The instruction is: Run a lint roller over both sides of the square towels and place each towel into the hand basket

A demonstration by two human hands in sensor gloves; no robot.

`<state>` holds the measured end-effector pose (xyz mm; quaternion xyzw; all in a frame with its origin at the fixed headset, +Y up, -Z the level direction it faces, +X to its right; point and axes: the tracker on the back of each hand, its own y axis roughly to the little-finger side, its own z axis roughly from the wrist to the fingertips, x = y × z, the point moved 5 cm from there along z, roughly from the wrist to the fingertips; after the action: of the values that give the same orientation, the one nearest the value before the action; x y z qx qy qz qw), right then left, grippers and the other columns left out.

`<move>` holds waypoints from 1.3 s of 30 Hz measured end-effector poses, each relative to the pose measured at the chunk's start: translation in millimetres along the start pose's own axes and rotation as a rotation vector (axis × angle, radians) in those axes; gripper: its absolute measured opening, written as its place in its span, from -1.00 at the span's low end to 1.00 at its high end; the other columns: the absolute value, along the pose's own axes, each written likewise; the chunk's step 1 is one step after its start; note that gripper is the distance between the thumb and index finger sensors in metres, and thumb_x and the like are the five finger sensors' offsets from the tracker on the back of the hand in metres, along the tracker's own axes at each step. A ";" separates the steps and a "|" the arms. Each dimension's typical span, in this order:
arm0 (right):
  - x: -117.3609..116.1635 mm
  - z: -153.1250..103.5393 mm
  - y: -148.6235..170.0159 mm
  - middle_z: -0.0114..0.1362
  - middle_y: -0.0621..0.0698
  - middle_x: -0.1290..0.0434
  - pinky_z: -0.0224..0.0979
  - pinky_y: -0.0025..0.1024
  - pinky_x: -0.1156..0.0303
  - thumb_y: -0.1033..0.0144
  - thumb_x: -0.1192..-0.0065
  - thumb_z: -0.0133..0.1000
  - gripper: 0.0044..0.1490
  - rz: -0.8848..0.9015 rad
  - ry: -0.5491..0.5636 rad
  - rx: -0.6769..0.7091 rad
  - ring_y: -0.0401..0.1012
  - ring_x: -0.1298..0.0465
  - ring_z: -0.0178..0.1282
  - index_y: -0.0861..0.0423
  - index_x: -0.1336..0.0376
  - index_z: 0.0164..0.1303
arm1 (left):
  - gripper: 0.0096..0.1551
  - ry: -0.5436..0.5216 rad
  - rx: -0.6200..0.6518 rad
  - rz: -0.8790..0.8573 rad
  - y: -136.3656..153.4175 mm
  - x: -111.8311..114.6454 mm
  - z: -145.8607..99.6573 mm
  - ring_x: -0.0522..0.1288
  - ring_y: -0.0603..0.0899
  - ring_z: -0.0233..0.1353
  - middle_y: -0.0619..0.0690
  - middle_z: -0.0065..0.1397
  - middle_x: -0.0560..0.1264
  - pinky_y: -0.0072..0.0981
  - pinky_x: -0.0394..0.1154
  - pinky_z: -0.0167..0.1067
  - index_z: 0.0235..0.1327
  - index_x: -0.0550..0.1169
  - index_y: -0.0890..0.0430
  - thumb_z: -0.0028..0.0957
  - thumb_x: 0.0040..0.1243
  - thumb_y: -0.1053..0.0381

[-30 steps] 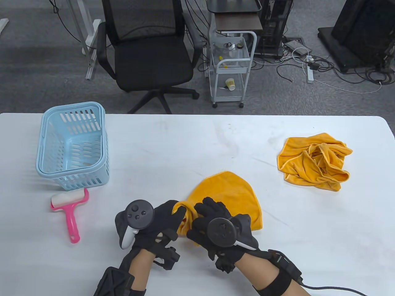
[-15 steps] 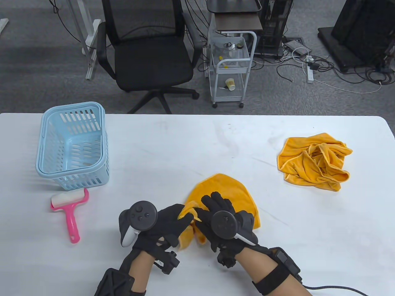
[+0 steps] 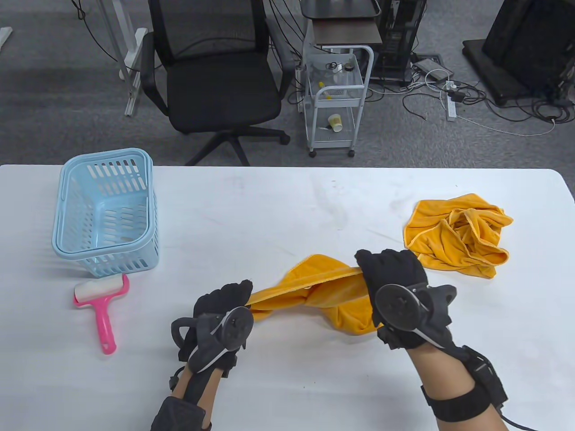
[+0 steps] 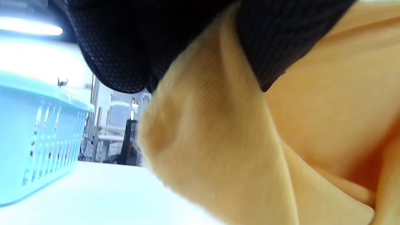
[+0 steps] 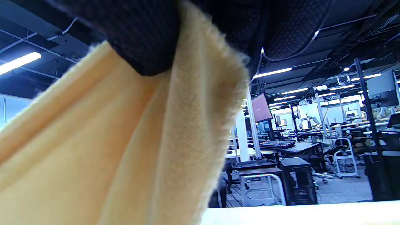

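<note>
Orange towel [image 3: 314, 294], twisted and sagging, stretches between two gloved hands near the table's [image 3: 269, 206] front edge. Left hand [image 3: 222, 298] pinches one corner; right hand [image 3: 393, 274] grips the other.

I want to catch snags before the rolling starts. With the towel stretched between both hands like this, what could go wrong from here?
The held towel is twisted mid-span between the left hand and right hand, so it may land folded and leave patches unrolled. Both hands grip it, while the lint roller lies untouched by the basket; freeing a hand could let it bunch. The right hand is close to the crumpled towel and might drag it.
</note>
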<state>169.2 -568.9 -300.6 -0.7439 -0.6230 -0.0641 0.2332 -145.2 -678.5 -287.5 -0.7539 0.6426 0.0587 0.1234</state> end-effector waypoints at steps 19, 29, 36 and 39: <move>121.8 19.3 77.1 -0.05 0.00 -0.65 0.39 0.25 -0.41 0.07 -0.52 0.03 -0.45 0.333 -0.123 0.051 0.05 -0.63 0.09 0.04 -0.50 0.18 | -0.57 -0.084 0.285 -0.198 16.0 -240.4 13.1 0.78 0.07 -0.02 -0.13 0.12 0.76 0.14 0.61 0.20 0.17 0.64 -0.17 0.02 0.36 -0.11; 34.7 129.6 85.5 0.30 0.02 -0.51 0.54 0.28 -0.24 0.34 -0.42 0.13 -0.50 0.270 -0.163 -0.218 0.09 -0.43 0.43 -0.04 -0.41 0.31 | -0.57 -0.093 0.034 0.022 45.6 -188.4 121.5 0.69 0.15 0.28 -0.15 0.34 0.67 0.24 0.48 0.36 0.22 0.57 -0.25 0.06 0.30 -0.10; 104.2 126.6 69.2 0.34 -0.09 -0.46 0.65 0.21 -0.17 0.20 -0.41 0.15 -0.49 0.121 0.250 -0.134 -0.01 -0.38 0.50 -0.14 -0.35 0.33 | -0.56 -0.378 0.131 0.123 33.3 -241.8 104.0 0.44 0.16 0.62 -0.24 0.57 0.48 0.30 0.30 0.55 0.25 0.48 -0.38 0.09 0.25 -0.14; 106.4 102.6 62.6 0.33 -0.08 -0.48 0.61 0.24 -0.20 0.25 -0.44 0.12 -0.51 0.132 0.349 0.006 0.01 -0.40 0.50 -0.14 -0.38 0.28 | -0.56 -0.393 0.200 0.174 29.0 -236.2 79.2 0.38 0.13 0.67 -0.28 0.60 0.44 0.30 0.25 0.59 0.24 0.47 -0.41 0.08 0.25 -0.17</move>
<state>232.0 -436.9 -366.9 -0.7599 -0.5233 -0.1748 0.3437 -207.7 -436.5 -308.6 -0.6538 0.6713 0.1511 0.3147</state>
